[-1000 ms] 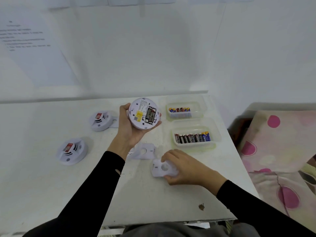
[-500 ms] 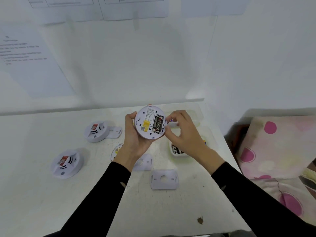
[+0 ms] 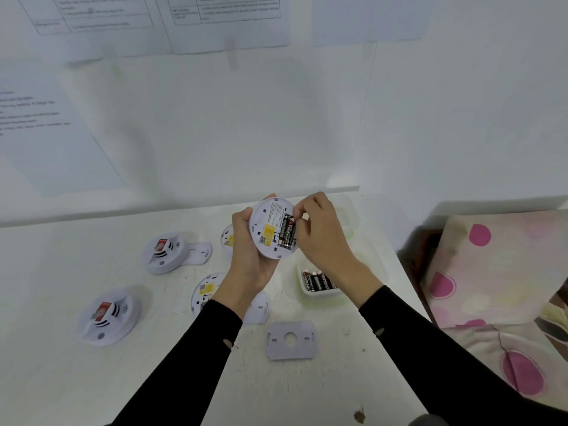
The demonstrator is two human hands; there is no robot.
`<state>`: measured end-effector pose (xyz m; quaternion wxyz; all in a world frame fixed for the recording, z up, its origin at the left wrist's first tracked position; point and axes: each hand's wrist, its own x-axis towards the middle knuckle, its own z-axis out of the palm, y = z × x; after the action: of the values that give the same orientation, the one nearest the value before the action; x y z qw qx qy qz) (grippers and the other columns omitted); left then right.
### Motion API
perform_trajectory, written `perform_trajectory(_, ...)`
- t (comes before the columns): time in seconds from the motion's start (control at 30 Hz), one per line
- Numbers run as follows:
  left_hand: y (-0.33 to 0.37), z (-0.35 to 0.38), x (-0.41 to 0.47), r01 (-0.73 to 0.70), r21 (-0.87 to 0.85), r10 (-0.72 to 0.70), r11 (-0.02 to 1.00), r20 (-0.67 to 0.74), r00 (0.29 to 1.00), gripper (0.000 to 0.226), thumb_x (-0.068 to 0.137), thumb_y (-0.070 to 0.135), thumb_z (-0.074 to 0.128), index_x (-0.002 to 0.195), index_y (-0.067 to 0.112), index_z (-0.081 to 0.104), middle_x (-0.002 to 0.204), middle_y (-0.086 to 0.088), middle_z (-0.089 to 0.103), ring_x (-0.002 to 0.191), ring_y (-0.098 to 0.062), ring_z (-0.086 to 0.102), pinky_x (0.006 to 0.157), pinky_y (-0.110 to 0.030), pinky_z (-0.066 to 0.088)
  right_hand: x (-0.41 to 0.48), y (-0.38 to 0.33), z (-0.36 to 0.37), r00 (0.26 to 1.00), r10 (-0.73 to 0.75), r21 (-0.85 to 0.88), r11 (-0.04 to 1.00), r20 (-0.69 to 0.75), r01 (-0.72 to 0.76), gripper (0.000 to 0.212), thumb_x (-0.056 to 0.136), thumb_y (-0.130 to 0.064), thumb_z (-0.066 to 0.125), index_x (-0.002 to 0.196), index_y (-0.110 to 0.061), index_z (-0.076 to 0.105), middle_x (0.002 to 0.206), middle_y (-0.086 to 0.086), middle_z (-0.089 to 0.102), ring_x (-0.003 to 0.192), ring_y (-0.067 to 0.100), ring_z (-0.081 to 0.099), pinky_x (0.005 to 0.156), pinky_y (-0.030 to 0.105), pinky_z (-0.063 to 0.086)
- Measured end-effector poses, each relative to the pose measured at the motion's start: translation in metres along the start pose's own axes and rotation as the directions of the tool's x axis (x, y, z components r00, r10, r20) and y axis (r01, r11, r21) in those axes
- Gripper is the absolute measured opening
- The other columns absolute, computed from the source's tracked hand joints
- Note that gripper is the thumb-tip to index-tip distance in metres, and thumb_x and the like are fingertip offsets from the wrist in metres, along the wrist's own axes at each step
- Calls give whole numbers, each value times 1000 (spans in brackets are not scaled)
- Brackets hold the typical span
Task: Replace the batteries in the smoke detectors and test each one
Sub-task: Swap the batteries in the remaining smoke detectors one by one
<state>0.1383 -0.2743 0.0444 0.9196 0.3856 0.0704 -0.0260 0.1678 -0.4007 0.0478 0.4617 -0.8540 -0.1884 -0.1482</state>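
A: So, where is the smoke detector (image 3: 270, 233) right now?
B: Centre of the frame, lifted clear of the white table (image 3: 123, 379), back side towards the camera. The left hand (image 3: 249, 259) cups it from the left and below, fingers wrapped round its rim.
A: And the compartment?
B: Uncovered, with two black batteries (image 3: 284, 232) side by side next to a yellow label. The right hand (image 3: 322, 238) comes in from the right, fingers curled, thumb and forefinger pinching the upper end of the outer battery (image 3: 291, 234).
A: What's nearest?
B: Just below the right wrist, a clear tub (image 3: 307, 293) of loose batteries (image 3: 318, 281). A second tub (image 3: 349, 216) is mostly hidden behind that hand.
A: Other detectors?
B: Two lie back up, one under the left forearm (image 3: 205, 289) and one behind the left hand (image 3: 226, 238). Two more lie face up at centre left (image 3: 164, 252) and lower left (image 3: 107, 316).
A: Mounting plates?
B: One lies alone at lower centre (image 3: 290, 340), one is half hidden by the left wrist (image 3: 260, 307), and one touches the centre-left detector (image 3: 199, 251).
A: Beyond the table?
B: Printed sheets (image 3: 215, 23) on the wall along the top, and pink-spotted fabric (image 3: 491, 272) at the right edge
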Motion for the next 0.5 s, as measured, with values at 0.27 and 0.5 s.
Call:
perform_trajectory(0.27,-4,-5,12,16,-34,-18,999,-50,999,47,96,43,30,115,20,66,110,-12,67,100,-26,60,90,-43,49,8,-5,-20,967,111,193,969,227,-157,12,88,-15,62,86,-17,51,82,-9,55,68,-1,49,64,11,39)
perform_trajectory(0.5,1,-19,15,35,-148,-47,988,-79,996,47,92,45,38,111,15,69,120,-17,66,113,-39,60,90,-51,53,58,53,-22,874,484,526,735,34,-428,14,91,-9,63,104,-11,61,94,1,63,76,15,65,92,40,54)
